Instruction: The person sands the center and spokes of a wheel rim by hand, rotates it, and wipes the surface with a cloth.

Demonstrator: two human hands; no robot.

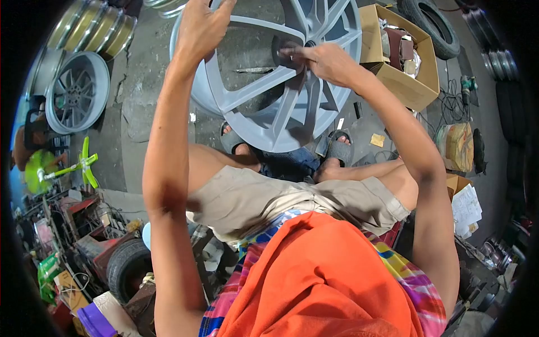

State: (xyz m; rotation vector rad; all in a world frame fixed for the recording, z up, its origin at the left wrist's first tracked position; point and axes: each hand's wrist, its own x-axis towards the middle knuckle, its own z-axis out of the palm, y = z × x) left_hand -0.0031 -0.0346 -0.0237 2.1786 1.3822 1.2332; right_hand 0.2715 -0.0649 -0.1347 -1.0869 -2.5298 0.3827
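Observation:
A large grey alloy wheel (283,121) with several spokes stands tilted between my feet, its outer edge cut off by the top of the view. My left hand (205,25) is at the upper left of the wheel, closed over its edge, with some fingertips hidden behind the wheel or out of view. Over the spokes near the hub is my right hand (328,62). Its fingers are held together and point left, smeared at the tips. Whatever they may pinch against the spoke cannot be made out.
A cardboard box (407,87) with mixed items sits at the right, before a black tire (432,28). Another wheel (77,92) and a green fan (84,163) are at the left. Cables (452,101) lie on the floor. Cluttered tools and a tire (128,267) fill the lower left.

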